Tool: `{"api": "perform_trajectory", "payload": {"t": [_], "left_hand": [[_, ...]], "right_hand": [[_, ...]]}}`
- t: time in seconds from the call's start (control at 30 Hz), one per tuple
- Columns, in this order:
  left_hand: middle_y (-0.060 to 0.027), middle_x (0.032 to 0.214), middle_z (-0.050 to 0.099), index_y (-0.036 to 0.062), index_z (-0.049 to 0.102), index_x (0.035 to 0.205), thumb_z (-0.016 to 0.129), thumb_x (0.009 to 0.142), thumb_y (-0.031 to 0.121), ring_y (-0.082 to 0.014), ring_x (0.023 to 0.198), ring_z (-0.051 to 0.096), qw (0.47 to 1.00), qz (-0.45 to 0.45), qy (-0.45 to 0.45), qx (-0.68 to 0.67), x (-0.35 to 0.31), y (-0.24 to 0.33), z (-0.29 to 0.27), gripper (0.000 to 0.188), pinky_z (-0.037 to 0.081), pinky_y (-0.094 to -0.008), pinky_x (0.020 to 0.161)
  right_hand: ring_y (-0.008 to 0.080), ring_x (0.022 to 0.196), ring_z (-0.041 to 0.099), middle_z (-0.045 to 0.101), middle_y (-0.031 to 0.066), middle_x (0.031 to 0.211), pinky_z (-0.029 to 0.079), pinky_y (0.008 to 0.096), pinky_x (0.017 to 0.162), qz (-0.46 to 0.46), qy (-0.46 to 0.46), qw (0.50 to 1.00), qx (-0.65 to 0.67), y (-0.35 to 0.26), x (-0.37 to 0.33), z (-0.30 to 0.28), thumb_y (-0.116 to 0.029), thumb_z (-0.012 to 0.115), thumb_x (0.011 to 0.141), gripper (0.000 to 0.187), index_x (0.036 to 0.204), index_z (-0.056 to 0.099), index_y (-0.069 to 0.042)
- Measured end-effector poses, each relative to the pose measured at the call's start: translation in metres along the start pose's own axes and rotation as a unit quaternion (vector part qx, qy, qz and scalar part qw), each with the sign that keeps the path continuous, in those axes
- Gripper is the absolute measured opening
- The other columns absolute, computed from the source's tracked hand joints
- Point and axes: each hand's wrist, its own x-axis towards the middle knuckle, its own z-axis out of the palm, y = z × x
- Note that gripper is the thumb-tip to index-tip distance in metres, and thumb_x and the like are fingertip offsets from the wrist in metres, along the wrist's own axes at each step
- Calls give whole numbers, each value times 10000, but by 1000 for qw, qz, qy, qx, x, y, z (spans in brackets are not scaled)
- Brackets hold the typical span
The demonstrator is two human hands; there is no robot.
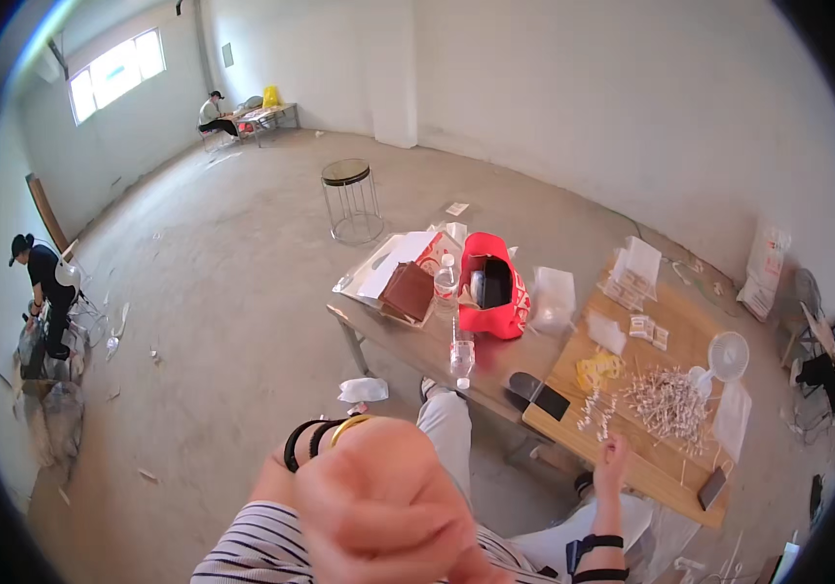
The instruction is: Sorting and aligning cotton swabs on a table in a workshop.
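My left hand [378, 496] is raised close to the camera, its fingers curled in, with dark bands and a gold-coloured bangle at the wrist. Whatever it may hold is hidden. At the near edge of the wooden board [573, 389], my right hand [611, 467] has its fingers drawn together. Too little detail shows to tell what is in them. Just beyond it lie loose small white pieces [596, 414], and a large heap of thin white pieces [670, 404] spreads to the right. A yellow bundle [599, 370] sits behind the loose pieces.
A white fan [727, 357] stands right of the heap. A red bag [493, 287], water bottles [461, 358] and a brown folder-like item [408, 291] occupy the left table. Beyond is a round stool [347, 175]. One person [47, 282] bends at far left; another [213, 115] sits far back.
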Motion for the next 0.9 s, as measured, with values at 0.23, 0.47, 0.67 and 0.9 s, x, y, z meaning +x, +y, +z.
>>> {"api": "perform_trajectory", "payload": {"t": [0.23,0.47,0.67,0.9], "left_hand": [[141,555,596,141,649,575,694,769,241,-25,612,553,932,151,244,222,35,-6,-25,223,400,-184,616],[181,675,503,219,531,727,605,966,482,4,582,466,983,103,61,140,70,-11,-31,363,360,-186,657],[180,676,493,219,535,723,621,957,453,2,580,464,991,72,25,109,75,14,-53,342,352,-190,652],[169,669,481,218,577,784,640,953,408,-4,575,462,986,75,67,134,88,15,-29,261,340,-201,651]], "right_hand": [[271,860,624,633,129,940,506,382,797,-18,-1,1000,17,22,-30,13,-59,621,903,151,1051,632,-33],[236,794,649,655,115,872,520,352,719,21,34,998,-57,67,-52,-4,-74,628,915,71,966,652,-30],[226,712,682,681,113,799,525,349,689,98,-8,994,45,93,-78,0,-116,625,936,94,933,663,-30],[226,706,687,684,105,765,536,353,685,93,-31,995,5,86,-79,-1,-138,630,937,105,933,663,-39]]}}
